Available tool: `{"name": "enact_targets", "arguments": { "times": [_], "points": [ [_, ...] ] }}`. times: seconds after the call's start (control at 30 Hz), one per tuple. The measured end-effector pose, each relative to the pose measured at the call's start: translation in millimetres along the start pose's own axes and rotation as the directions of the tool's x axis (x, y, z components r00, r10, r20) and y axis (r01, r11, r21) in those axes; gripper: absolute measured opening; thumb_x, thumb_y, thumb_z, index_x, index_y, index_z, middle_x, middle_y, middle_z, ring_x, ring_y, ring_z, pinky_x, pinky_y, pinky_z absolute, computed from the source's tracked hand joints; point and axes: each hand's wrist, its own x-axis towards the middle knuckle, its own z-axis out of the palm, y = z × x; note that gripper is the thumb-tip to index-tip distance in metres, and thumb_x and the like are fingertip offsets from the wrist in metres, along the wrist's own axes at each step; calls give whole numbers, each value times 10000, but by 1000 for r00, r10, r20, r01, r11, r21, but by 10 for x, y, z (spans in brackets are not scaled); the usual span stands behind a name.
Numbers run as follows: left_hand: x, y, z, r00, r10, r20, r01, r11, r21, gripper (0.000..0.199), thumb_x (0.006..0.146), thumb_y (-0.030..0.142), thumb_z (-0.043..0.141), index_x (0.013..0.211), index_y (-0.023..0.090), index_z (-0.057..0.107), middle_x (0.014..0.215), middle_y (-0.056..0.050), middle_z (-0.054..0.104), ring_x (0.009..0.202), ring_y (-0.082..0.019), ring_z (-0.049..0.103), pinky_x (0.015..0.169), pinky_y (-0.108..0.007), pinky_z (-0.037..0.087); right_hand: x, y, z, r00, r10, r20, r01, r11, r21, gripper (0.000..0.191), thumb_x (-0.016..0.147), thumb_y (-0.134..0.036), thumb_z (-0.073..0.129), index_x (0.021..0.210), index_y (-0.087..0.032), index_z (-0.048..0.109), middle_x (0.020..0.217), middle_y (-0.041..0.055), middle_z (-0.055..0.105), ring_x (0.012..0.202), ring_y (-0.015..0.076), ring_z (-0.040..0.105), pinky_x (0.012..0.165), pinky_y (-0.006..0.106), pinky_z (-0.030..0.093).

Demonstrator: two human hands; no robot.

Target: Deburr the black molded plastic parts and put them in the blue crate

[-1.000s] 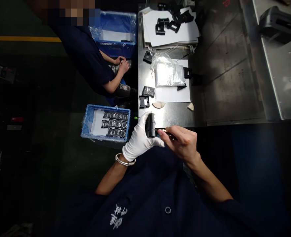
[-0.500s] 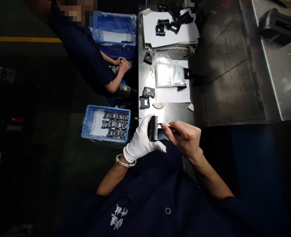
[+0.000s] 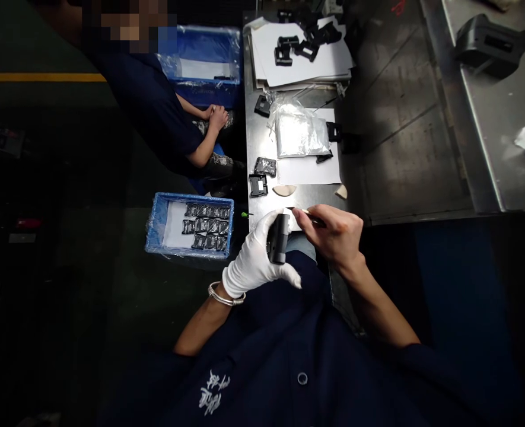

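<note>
My left hand (image 3: 255, 261), in a white glove, is closed around a black plastic part (image 3: 280, 240); its thumb sticks out below the part. My bare right hand (image 3: 336, 234) pinches a slim, pen-like tool (image 3: 310, 216) with a dark, thin tip. That tip points left, close to the part's far end; whether they touch I cannot tell. Beyond my hands, on the metal table, lie a black plastic housing (image 3: 258, 185), a plastic-wrapped black part (image 3: 266, 166) and a pale half-round piece (image 3: 284, 190).
Left of the table stands a blue crate (image 3: 150, 228) holding several wrapped black parts. A clear plastic bag (image 3: 300, 133) rests on white paper, and more black parts (image 3: 306, 50) lie on a paper stack. Another person (image 3: 155, 112) sits at the left.
The black part has shifted slightly towards me and tilted a little. My right hand has moved slightly away from me, taking the tool tip from the part's side to near its far end.
</note>
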Motion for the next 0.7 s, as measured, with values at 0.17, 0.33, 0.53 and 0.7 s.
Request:
{"name": "enact_targets", "arguments": {
  "times": [0.17,0.33,0.53,0.7],
  "points": [
    [-2,-29,5,995,-49,-89,46,998,-40,1305,397,791,791,1459,171,355,1378,-202,518,1304,-402,508,1100,-519,447,-26,-78,-114,995,92,44,-100,962,255,358,904,-414,644,638,-175,632,526,-4,592,465,88,491,503,253,349],
    [36,-10,-12,987,-66,-144,57,996,-65,1261,410,722,848,1451,191,374,1345,-174,549,1277,-376,529,1092,-505,449,-157,-271,-261,989,15,146,-68,930,361,318,882,-383,683,644,-178,638,512,-15,597,438,75,492,469,235,346],
    [41,-16,-28,988,-61,-145,49,995,-84,1273,382,638,910,1451,195,379,1344,-162,555,1242,-363,551,1081,-500,456,-213,-361,-286,991,-60,118,10,922,387,274,861,-316,721,654,-161,628,532,-5,620,436,73,518,467,225,353],
    [26,-29,-18,989,-46,-138,38,997,-61,1226,445,609,912,1459,192,363,1363,-164,545,1265,-360,538,1089,-496,456,-237,-340,-242,993,-50,110,10,942,335,293,871,-356,708,656,-172,631,533,-8,624,441,75,526,474,226,357]
  ]
}}
